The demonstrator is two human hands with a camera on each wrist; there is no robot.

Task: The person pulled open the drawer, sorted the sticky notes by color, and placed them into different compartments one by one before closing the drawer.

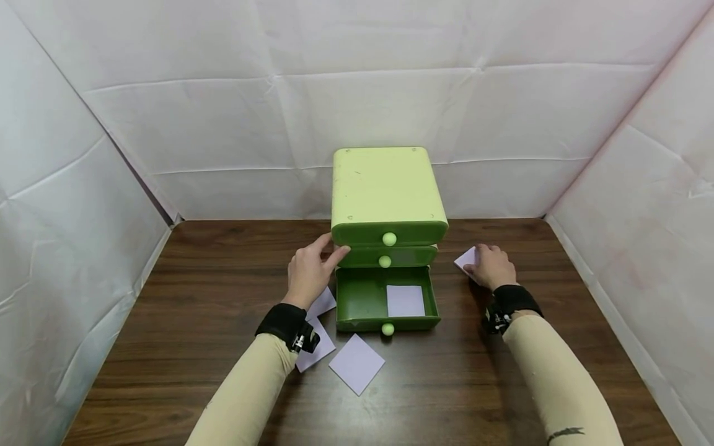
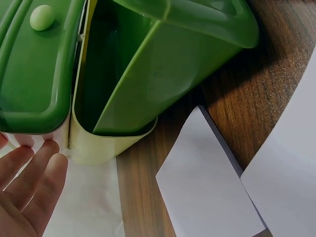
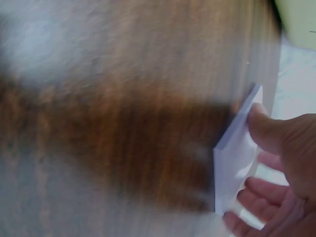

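A light green three-drawer cabinet (image 1: 385, 192) stands mid-table. Its bottom drawer (image 1: 359, 297) is pulled out, and a pale lilac paper square (image 1: 405, 300) lies inside. My left hand (image 1: 333, 249) rests with straight fingers against the cabinet's left side, level with the middle drawer. In the left wrist view these fingers (image 2: 34, 170) touch the cabinet's corner beside the open drawer (image 2: 163, 64). To the right of the cabinet, my right hand (image 1: 478, 260) holds another lilac paper square (image 1: 466, 256). In the blurred right wrist view, thumb and fingers pinch this paper square (image 3: 237, 153).
Three more lilac squares lie on the dark wooden table (image 1: 223, 272) in front of the cabinet, left of the drawer: one (image 1: 356, 363) at the front, one (image 1: 319, 348) under my left wrist, one (image 1: 323, 301) by the drawer. White sheeting walls off three sides.
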